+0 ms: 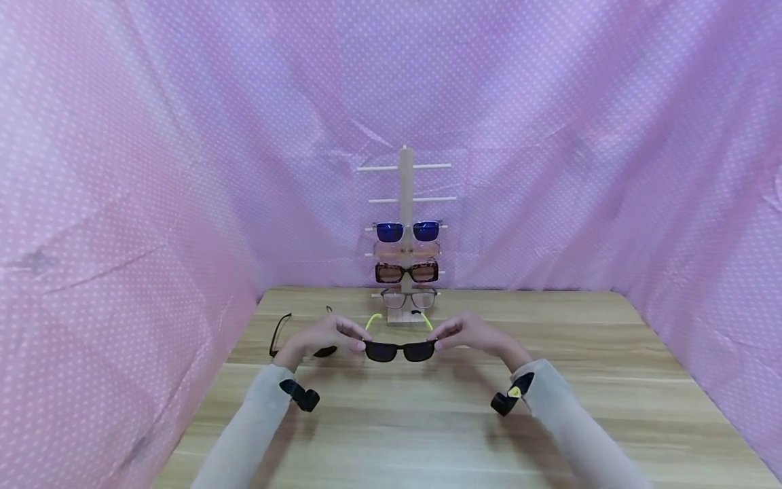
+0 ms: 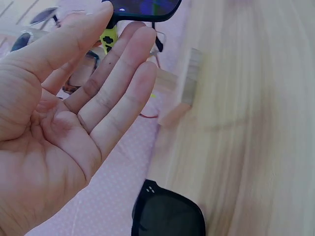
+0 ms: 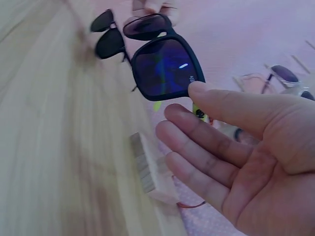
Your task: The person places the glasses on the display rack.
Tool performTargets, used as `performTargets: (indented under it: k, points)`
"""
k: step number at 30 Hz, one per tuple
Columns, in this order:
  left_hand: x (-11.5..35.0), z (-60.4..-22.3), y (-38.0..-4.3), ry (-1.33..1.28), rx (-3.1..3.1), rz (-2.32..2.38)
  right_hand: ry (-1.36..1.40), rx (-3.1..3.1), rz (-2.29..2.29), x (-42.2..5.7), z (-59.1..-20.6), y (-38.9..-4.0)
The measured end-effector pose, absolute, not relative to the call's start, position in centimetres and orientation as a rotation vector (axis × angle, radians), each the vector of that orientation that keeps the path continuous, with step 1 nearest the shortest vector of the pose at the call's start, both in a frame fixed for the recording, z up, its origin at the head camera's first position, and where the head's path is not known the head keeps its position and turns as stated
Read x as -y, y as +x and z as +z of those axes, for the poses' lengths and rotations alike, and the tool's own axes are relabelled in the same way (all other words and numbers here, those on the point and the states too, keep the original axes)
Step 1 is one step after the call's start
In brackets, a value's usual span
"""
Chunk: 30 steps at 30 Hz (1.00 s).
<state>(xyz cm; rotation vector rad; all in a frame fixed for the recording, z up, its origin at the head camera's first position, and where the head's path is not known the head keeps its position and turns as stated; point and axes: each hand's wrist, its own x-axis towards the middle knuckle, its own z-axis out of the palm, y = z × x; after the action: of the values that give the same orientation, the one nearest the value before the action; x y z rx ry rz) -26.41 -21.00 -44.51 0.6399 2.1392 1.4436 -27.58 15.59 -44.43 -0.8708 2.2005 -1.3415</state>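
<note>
Black-framed sunglasses [image 1: 400, 351] with yellow temples are held up above the table in front of the display stand. My left hand [image 1: 332, 334] pinches one side of the frame near the hinge, and my right hand [image 1: 466, 333] pinches the other. The temples extend away toward the stand. In the right wrist view, the dark lenses [image 3: 165, 69] show a bluish reflection, with the right thumb against the frame's corner. In the left wrist view, a yellow temple [image 2: 109, 39] shows behind the left fingers. A second pair of black sunglasses [image 1: 325, 351] rests on the table, partly hidden by the left hand.
A wooden display stand [image 1: 406, 183] rises at the table's back. Blue-lensed sunglasses [image 1: 389, 232], a pale pair, tortoiseshell sunglasses [image 1: 391, 274] and clear glasses [image 1: 394, 299] hang on its lower pegs; the top two rows carry none. Pink dotted cloth [image 1: 550, 204] surrounds the wooden table [image 1: 403, 435].
</note>
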Motion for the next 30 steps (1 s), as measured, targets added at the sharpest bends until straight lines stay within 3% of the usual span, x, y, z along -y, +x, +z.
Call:
performTargets:
  k: [11, 30]
  points:
    - [20.6, -43.0, -26.2, 0.616, -2.179, 1.509, -0.808, -2.204, -1.475, -16.4, -42.8, -27.0]
    - [18.4, -41.0, -24.8, 0.796, -2.163, 1.747, -0.847, -2.172, -1.817, -18.2, -40.6, -25.4]
